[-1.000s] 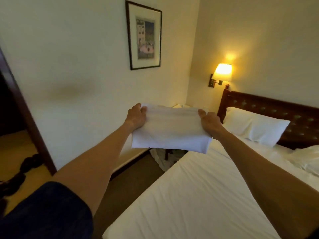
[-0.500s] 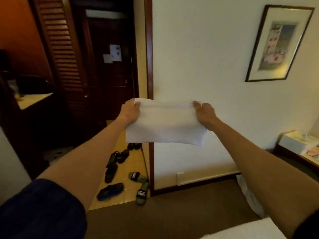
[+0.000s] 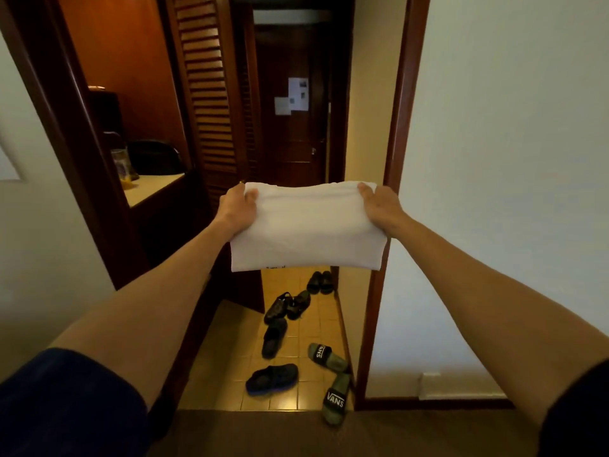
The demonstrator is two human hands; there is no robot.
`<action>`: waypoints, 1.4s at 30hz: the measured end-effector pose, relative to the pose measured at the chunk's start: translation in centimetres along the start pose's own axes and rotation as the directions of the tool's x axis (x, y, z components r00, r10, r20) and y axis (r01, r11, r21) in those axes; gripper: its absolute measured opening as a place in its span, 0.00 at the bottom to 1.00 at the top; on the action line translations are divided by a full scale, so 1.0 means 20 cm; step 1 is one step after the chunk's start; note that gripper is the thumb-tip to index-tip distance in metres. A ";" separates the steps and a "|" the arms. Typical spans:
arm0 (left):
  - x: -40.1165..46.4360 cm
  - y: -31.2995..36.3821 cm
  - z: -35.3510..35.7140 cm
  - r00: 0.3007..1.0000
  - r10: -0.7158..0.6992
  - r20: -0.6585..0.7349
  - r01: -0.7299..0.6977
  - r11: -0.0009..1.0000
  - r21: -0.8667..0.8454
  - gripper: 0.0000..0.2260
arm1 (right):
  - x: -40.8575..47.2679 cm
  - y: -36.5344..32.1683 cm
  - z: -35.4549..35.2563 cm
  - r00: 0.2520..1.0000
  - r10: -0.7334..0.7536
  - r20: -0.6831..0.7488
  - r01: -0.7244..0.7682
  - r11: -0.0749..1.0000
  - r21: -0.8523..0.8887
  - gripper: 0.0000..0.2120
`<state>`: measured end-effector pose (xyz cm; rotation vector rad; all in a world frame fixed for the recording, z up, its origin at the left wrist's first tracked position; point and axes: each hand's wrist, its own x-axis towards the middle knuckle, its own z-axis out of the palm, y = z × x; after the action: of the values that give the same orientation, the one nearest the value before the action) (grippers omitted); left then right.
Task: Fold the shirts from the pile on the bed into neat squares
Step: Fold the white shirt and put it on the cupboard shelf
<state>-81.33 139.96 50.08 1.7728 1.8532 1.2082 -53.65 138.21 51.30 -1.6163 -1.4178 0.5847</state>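
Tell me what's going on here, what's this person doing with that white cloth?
A person is holding a folded white shirt out in front of them at arm's length. The left hand grips its top left corner and the right hand grips the top right, so it hangs as a flat rectangle. They face a doorway onto a tiled entry where several sandals and shoes lie scattered. No bed or shirt pile is in view.

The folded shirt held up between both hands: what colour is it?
White, plain apart from a small dark mark at its lower edge; the folded shirt shows in the head view.
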 end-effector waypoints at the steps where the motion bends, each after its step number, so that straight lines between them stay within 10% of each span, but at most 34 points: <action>1: 0.10 -0.03 0.03 1.000 0.005 -0.008 -0.005 1.000 0.002 0.18 | 0.11 0.00 0.06 1.000 -0.010 0.003 0.010 1.000 -0.002 0.27; 42: 5.02 -0.98 1.82 0.999 0.027 -0.034 -0.025 0.998 0.063 0.18 | 5.09 0.21 2.00 0.999 -0.010 0.036 0.013 0.997 -0.071 0.26</action>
<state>-87.31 248.28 46.35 1.8252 1.9127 1.2111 -59.72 247.38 47.78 -1.6597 -1.4878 0.5645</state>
